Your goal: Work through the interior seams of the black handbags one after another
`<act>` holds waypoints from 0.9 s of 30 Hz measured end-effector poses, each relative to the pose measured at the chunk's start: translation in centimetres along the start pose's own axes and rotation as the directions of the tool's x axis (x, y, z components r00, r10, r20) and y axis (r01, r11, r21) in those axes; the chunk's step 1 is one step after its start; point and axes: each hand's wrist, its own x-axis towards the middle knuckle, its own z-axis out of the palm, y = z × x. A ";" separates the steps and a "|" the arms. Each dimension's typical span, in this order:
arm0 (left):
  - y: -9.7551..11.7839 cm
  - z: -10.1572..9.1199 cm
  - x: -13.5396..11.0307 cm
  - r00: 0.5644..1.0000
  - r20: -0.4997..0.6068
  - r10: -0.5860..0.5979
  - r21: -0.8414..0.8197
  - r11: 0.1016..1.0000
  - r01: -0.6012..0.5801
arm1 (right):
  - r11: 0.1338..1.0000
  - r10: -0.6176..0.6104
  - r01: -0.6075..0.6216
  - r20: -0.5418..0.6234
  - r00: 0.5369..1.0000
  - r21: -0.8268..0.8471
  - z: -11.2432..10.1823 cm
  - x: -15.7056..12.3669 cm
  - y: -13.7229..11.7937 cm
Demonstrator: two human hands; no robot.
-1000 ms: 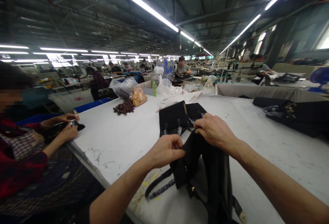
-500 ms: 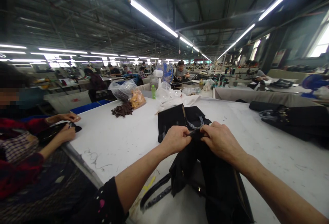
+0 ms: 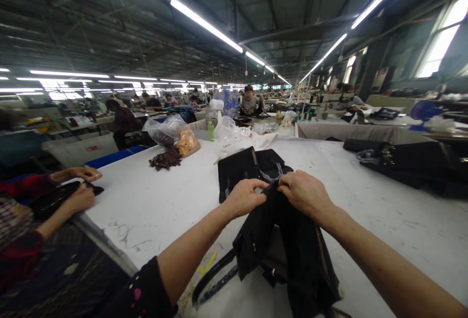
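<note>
So both bare hands are on the same thing here: the left hand [image 3: 245,198] has thumb and fingers pinched on the top of a floppy black fabric bag [image 3: 288,250] with little gold-coloured metal fittings, and the right hand [image 3: 304,192] is gripping that same top edge just beside it. The bag hangs down from both hands over the near side of a big white work table [image 3: 157,215], with a curved black handle [image 3: 221,282] sticking out to the left. Right behind the hands there's a second boxy black bag [image 3: 237,169] lying on the table. Further back on the left sits a heap of dark brown strips [image 3: 166,159] next to a see-through plastic bag of yellow-orange stuff [image 3: 188,141], and a pile of black bags [image 3: 413,162] is over on the right. At far left, a co-worker in red-and-black plaid sleeves [image 3: 27,254] is holding some dark piece, can't tell what
</note>
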 end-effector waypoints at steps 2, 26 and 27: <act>-0.4 0.0 0.0 0.998 0.051 -0.039 -0.069 0.997 0.042 | 0.999 0.033 -0.033 0.002 0.999 0.004 0.0 0.2 -0.2; 0.0 -0.5 2.5 1.000 0.010 -0.024 0.045 0.999 0.024 | 0.998 0.052 -0.053 0.063 0.997 0.016 -0.3 1.1 -2.0; 0.0 -0.4 2.7 0.999 0.001 -0.033 0.092 0.995 0.033 | 0.996 0.044 -0.048 0.055 0.998 0.071 -0.2 1.0 -1.8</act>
